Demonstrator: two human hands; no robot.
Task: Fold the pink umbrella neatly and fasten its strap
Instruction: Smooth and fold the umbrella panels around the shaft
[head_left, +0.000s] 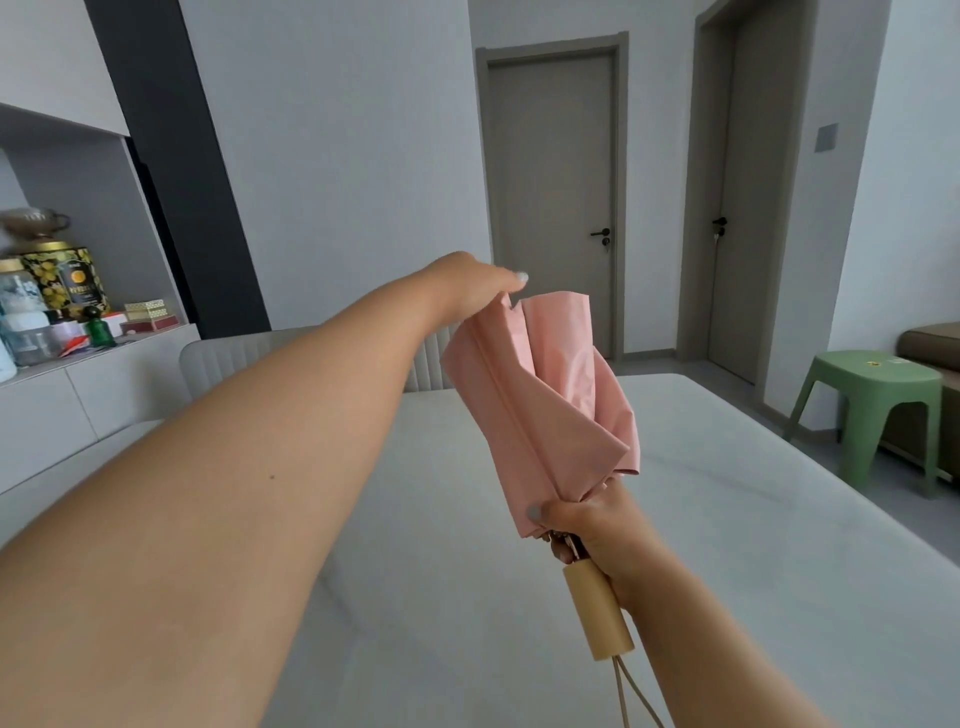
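The pink umbrella (540, 400) is collapsed and held in the air above the table, tip pointing away from me, its fabric loose in wide folds. My right hand (587, 525) grips it around the base of the canopy, just above the pale wooden handle (597, 608), from which a cord loop hangs down. My left hand (472, 286) reaches out on a straight arm and pinches a fold of fabric at the far end. I cannot see the strap among the folds.
A white marble-look table (727, 545) spreads under my hands. A grey chair back (249, 358) stands at its far side. Jars and tins crowd a shelf (57, 312) at the left. A green stool (878, 405) sits at the right, below two closed doors.
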